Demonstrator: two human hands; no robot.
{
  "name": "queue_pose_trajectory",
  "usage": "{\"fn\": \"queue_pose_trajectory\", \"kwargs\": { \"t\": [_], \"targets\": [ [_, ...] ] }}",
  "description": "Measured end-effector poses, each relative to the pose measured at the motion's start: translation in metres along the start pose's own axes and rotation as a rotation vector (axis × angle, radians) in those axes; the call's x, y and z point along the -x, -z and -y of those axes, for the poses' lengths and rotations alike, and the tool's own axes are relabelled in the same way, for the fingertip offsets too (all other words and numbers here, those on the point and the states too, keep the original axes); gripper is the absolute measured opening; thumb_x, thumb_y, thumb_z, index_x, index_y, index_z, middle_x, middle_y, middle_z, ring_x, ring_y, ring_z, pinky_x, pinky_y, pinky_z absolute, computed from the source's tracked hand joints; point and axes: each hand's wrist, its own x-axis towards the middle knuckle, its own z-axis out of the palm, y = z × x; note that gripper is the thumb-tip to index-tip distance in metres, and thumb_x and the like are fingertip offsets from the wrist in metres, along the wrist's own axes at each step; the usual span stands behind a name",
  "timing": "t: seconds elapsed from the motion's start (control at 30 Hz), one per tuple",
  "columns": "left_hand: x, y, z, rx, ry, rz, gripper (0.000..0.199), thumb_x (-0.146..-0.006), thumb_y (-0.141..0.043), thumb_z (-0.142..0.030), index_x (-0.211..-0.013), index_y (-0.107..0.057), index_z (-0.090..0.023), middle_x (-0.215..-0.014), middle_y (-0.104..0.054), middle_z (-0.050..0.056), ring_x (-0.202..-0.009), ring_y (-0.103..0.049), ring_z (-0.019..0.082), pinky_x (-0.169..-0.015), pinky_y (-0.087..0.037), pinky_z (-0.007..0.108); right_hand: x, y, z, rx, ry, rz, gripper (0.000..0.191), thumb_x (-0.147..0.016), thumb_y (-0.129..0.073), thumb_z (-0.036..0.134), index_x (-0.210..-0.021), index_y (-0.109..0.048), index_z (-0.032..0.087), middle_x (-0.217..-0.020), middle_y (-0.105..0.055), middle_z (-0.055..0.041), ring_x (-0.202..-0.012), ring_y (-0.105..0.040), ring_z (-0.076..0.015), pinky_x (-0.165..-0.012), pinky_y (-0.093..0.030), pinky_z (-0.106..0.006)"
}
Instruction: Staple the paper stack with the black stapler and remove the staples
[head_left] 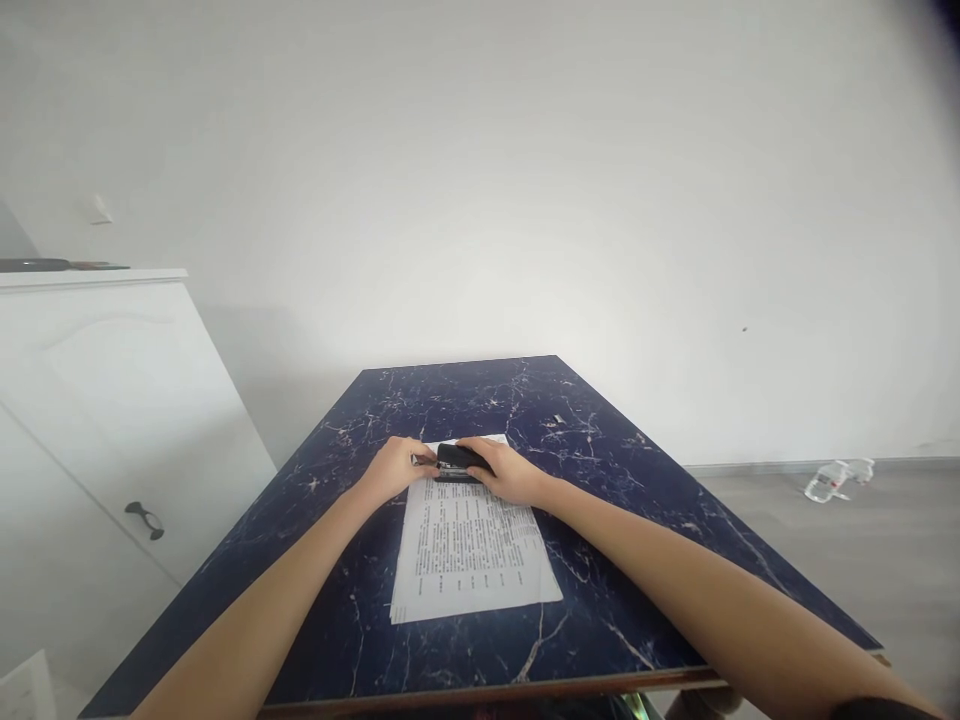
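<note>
A black stapler [459, 462] lies crosswise over the top part of a stack of printed sheets [476, 550]. My right hand [504, 472] is wrapped round the stapler's right end. At its left end, my left hand [396, 466] has its thumb and fingers closed in a pinch on something small and dark; what that is cannot be made out. The sheets lie on a dark blue marbled table [450, 400], their edges slightly uneven.
On the table behind the sheets, to the right, is a small object [556, 420]. A white cabinet [112, 400] stands at the left, with dark items on top. Clear plastic packaging [836, 480] lies on the floor at the right, near the wall.
</note>
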Motion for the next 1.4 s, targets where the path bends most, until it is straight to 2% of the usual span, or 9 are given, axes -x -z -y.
{"fn": "queue_pose_trajectory", "kwargs": {
  "t": [0.27,0.47,0.63,0.77,0.93,1.03,1.13,1.27,1.4],
  "targets": [
    [-0.001,0.003,-0.005,-0.007,0.111,0.05,0.016,-0.074,-0.083,-0.036,-0.086,-0.082,-0.025,-0.09,-0.08,0.004,-0.087,-0.073,0.026,-0.077,-0.053,0.034,0.0,0.0,-0.002,-0.009,-0.018,0.021,0.042,-0.103,-0.053,0.026,-0.144,-0.047,0.024,-0.133,-0.063,-0.0129,-0.113,-0.062,-0.0281,-0.093,-0.053,-0.045],
    [-0.001,0.003,-0.006,-0.014,0.124,0.073,0.016,-0.075,-0.082,-0.037,-0.084,-0.081,-0.024,-0.088,-0.079,0.004,-0.083,-0.071,0.025,-0.075,-0.052,0.033,-0.002,-0.004,-0.007,0.006,-0.004,0.007,0.044,-0.101,-0.055,0.026,-0.145,-0.047,0.025,-0.134,-0.063,-0.0118,-0.117,-0.062,-0.0288,-0.097,-0.052,-0.046],
    [-0.001,0.001,-0.005,-0.021,0.101,0.087,0.017,-0.076,-0.081,-0.038,-0.084,-0.081,-0.023,-0.088,-0.078,0.005,-0.081,-0.07,0.024,-0.073,-0.051,0.033,-0.003,-0.004,-0.006,0.002,-0.005,-0.002,0.043,-0.1,-0.055,0.024,-0.143,-0.049,0.024,-0.132,-0.064,-0.0121,-0.115,-0.063,-0.0282,-0.094,-0.053,-0.044],
    [0.001,0.003,-0.004,-0.03,0.055,0.098,0.018,-0.08,-0.078,-0.038,-0.09,-0.082,-0.023,-0.094,-0.079,0.006,-0.085,-0.07,0.025,-0.075,-0.051,0.034,-0.003,-0.003,-0.002,-0.017,-0.023,-0.008,0.048,-0.094,-0.066,0.025,-0.14,-0.052,0.024,-0.128,-0.066,-0.0113,-0.111,-0.065,-0.0284,-0.092,-0.053,-0.043],
    [0.007,0.019,0.003,0.071,0.081,0.211,0.04,-0.08,-0.08,-0.041,-0.117,-0.079,-0.026,-0.114,-0.078,0.008,-0.099,-0.071,0.028,-0.088,-0.054,0.039,-0.003,-0.004,-0.002,-0.094,-0.091,-0.064,0.046,-0.089,-0.071,0.02,-0.134,-0.059,0.027,-0.123,-0.071,-0.0075,-0.108,-0.068,-0.0268,-0.091,-0.055,-0.042],
    [0.011,0.033,0.007,0.152,0.075,0.307,0.04,-0.083,-0.078,-0.042,-0.121,-0.077,-0.029,-0.121,-0.076,0.008,-0.11,-0.07,0.029,-0.098,-0.053,0.042,-0.002,-0.002,-0.005,-0.188,-0.12,-0.11,0.044,-0.087,-0.074,0.021,-0.129,-0.064,0.027,-0.123,-0.072,-0.0059,-0.11,-0.069,-0.0267,-0.096,-0.055,-0.043],
    [0.013,0.038,0.007,0.259,0.072,0.335,0.04,-0.082,-0.079,-0.042,-0.12,-0.077,-0.029,-0.123,-0.075,0.008,-0.115,-0.069,0.029,-0.101,-0.052,0.043,-0.001,0.003,-0.007,-0.315,-0.106,-0.125,0.043,-0.086,-0.076,0.023,-0.128,-0.066,0.026,-0.121,-0.073,-0.0062,-0.11,-0.07,-0.0265,-0.097,-0.055,-0.043],
    [0.013,0.029,0.0,0.342,0.061,0.294,0.046,-0.075,-0.086,-0.041,-0.116,-0.078,-0.024,-0.112,-0.078,0.011,-0.107,-0.072,0.029,-0.098,-0.054,0.044,0.0,0.005,-0.005,-0.446,-0.064,-0.103,0.043,-0.084,-0.079,0.027,-0.126,-0.068,0.023,-0.119,-0.073,-0.0072,-0.108,-0.07,-0.0266,-0.097,-0.056,-0.043],
    [0.011,0.018,-0.013,0.288,-0.049,0.262,0.061,-0.064,-0.094,-0.038,-0.121,-0.075,-0.025,-0.106,-0.077,0.007,-0.097,-0.071,0.025,-0.094,-0.052,0.041,0.0,0.003,-0.001,-0.505,-0.015,-0.046,0.04,-0.083,-0.081,0.03,-0.12,-0.072,0.021,-0.116,-0.073,-0.0081,-0.105,-0.07,-0.0267,-0.094,-0.057,-0.042]
  ]
}}
